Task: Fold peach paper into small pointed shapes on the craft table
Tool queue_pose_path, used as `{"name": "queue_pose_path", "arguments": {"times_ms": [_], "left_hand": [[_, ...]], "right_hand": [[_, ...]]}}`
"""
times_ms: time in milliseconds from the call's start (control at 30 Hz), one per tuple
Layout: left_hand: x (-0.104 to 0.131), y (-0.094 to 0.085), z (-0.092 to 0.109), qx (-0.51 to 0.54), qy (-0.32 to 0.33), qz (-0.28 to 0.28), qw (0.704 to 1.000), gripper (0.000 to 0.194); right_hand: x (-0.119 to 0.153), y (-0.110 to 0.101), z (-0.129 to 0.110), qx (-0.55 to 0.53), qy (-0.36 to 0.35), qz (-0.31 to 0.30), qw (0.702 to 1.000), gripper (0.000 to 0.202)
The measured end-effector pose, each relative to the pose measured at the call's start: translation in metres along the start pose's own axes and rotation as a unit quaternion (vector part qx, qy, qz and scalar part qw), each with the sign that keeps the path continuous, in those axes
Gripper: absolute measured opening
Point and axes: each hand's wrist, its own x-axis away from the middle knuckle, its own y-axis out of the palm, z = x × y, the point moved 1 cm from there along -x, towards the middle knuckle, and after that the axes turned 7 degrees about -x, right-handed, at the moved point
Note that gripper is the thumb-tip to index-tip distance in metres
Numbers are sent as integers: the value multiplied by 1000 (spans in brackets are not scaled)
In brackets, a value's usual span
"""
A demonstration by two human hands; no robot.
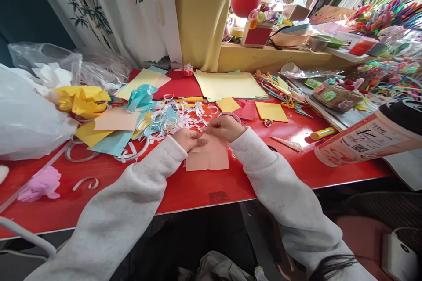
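Observation:
A creased, salmon-pink sheet of paper point(211, 158) lies near the front middle of the red table. My left hand point(189, 139) has closed fingers at the sheet's upper left part. Just right of it, my right hand point(226, 128) pinches at the sheet's upper edge, its fingertips close to those of my left hand. Whether a smaller piece is between the fingertips is too small to tell. White curled paper strips point(187, 116) are heaped behind my hands. Yellow square paper point(271, 112) and a pinkish-red piece point(246, 109) lie to the right.
A red table point(198, 193) carries yellow sheets point(231, 84) at the back and crumpled teal paper point(141, 97) at left. At right are a tilted drink cup point(365, 138), a glue stick point(322, 133) and scissors point(301, 111). A white plastic bag point(31, 116) fills the left.

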Motion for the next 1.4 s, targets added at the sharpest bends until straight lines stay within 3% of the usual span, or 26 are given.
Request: {"name": "queue_pose_path", "arguments": {"times_ms": [200,400,667,900,1067,1400], "left_hand": [[3,0,3,-5,-16,22,1000,37],[5,-2,6,-5,-19,49,999,35],[4,-2,6,-9,-21,45,999,36],[2,-1,4,-49,-7,52,997,36],[-1,0,0,-33,-9,40,999,37],[-3,-3,-3,-51,28,7,998,33]], "right_hand": [[-2,-2,4,8,5,25,1000,40],[-2,-6,7,-54,-33,12,998,34],[-1,-3,2,17,7,81,997,38],[-2,-6,5,-43,-52,-1,998,28],[-1,-4,2,11,-15,9,1000,29],[-3,1,6,-22,-6,-11,1000,32]]}}
